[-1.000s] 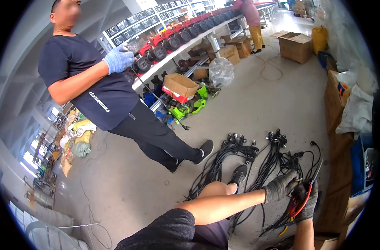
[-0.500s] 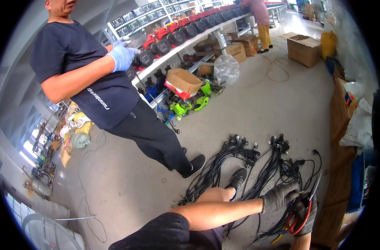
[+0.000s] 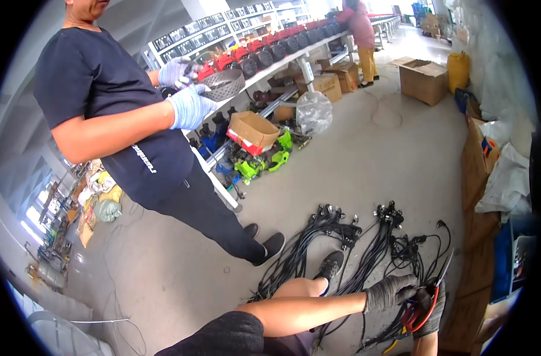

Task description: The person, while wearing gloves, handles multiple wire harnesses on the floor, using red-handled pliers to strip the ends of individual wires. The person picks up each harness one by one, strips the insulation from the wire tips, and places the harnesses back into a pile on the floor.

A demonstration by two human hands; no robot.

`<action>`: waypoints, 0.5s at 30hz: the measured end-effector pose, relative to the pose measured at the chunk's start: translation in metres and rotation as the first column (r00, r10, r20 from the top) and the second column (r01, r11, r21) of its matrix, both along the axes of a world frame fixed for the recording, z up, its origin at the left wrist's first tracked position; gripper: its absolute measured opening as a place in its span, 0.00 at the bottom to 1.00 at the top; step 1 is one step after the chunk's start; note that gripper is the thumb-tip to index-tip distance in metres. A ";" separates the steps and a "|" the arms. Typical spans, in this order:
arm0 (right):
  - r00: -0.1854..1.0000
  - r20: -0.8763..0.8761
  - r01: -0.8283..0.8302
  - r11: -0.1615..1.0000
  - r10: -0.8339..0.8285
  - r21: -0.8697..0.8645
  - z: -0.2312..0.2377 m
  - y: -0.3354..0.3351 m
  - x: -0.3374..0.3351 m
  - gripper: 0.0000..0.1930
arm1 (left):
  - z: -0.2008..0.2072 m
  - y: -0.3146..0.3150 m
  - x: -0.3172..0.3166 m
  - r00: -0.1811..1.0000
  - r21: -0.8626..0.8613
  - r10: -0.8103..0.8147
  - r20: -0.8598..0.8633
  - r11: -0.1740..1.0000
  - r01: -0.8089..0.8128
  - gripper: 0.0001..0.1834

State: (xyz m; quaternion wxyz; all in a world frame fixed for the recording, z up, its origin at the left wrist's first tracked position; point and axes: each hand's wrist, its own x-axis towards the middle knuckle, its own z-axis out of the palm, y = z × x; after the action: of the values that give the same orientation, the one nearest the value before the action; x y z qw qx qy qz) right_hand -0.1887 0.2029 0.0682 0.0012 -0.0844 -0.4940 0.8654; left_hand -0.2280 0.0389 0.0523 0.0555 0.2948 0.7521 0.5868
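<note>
The person's right hand (image 3: 435, 311), in a grey glove, is grasping a pair of scissors (image 3: 429, 318) with red handles; the pale blade points upward and away from the body. The left hand (image 3: 390, 293), gloved in the same grey, is just beside it with the fingers brought together. Between the hands it is dark and small, so I cannot tell if the left fingers pinch something.

Both hands are low on the right side, above the floor (image 3: 181, 279). There lie black power cables with plugs, in three groups: a left bundle (image 3: 291, 255), a middle bundle (image 3: 368, 258) and a right bundle (image 3: 406, 252), which is the nearest to the hands. The person's dark shoe (image 3: 330, 265) stands between the left and the middle bundle. Below the right hand a small yellow piece (image 3: 392, 345) shows, of which I cannot tell the kind.

On the left, a co-worker (image 3: 122, 113) in a dark T-shirt and pale blue gloves (image 3: 190, 107) holds a grey perforated basket (image 3: 228, 89). Behind it, a long white tabletop (image 3: 282, 66) carries a row of red and black machines (image 3: 264, 57). An open cardboard box (image 3: 425, 83) stands farther off, near a yellow sack (image 3: 458, 69).
</note>
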 end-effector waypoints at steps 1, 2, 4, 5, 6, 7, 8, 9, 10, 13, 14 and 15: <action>0.999 -0.034 0.037 0.999 -0.036 0.034 -0.008 0.002 0.000 0.12 | 0.000 0.001 0.001 1.000 0.007 0.002 0.011 1.000 -0.002 0.04; 0.999 -0.023 0.035 0.999 -0.034 0.041 -0.012 0.008 -0.001 0.12 | -0.001 0.002 0.001 1.000 0.032 0.006 0.012 0.999 -0.006 0.03; 0.988 -0.117 -0.076 0.971 0.104 0.227 -0.016 0.018 -0.003 0.14 | 0.000 0.004 0.001 1.000 0.078 0.005 0.012 0.997 -0.006 0.02; 0.992 -0.094 -0.064 0.982 0.082 0.176 -0.018 0.019 -0.001 0.13 | 0.000 0.005 0.002 1.000 0.079 -0.022 0.012 0.997 0.021 0.02; 0.993 -0.086 -0.064 0.982 0.080 0.176 -0.018 0.019 0.000 0.13 | 0.002 0.004 0.002 1.000 0.080 -0.023 0.021 0.997 0.022 0.02; 0.994 -0.084 -0.054 0.986 0.068 0.160 -0.016 0.018 0.001 0.13 | 0.004 0.003 0.003 0.996 0.077 -0.030 0.081 0.997 0.024 0.02; 0.995 -0.082 -0.042 0.988 0.054 0.146 -0.013 0.016 0.002 0.13 | 0.006 0.003 0.004 0.989 0.076 -0.038 0.141 0.997 0.028 0.02; 0.998 -0.058 -0.023 0.986 0.033 0.165 -0.003 0.011 0.005 0.12 | 0.008 0.004 0.006 0.989 0.060 -0.033 0.146 0.998 0.025 0.03; 0.998 -0.049 -0.020 0.985 0.029 0.170 -0.002 0.012 0.005 0.12 | 0.007 0.006 0.006 0.987 0.065 -0.038 0.154 0.997 0.028 0.03; 0.999 -0.052 -0.007 0.991 0.015 0.135 0.007 0.008 0.008 0.10 | 0.001 0.010 0.006 0.994 0.098 0.007 0.105 0.995 -0.017 0.05; 0.999 -0.041 -0.007 0.990 0.013 0.139 0.005 0.010 0.007 0.10 | -0.001 0.011 0.005 0.993 0.102 0.004 0.116 0.995 -0.016 0.05; 0.999 -0.049 -0.011 0.984 0.020 0.179 0.003 0.014 0.008 0.11 | 0.001 0.012 0.005 0.998 0.095 0.015 0.068 0.995 -0.021 0.05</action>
State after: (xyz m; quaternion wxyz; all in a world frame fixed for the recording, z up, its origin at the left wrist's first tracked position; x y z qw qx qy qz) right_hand -0.1803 0.2165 0.0710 0.0146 -0.0583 -0.5700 0.8195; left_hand -0.2225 0.0512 0.0531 0.0610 0.2706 0.7234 0.6323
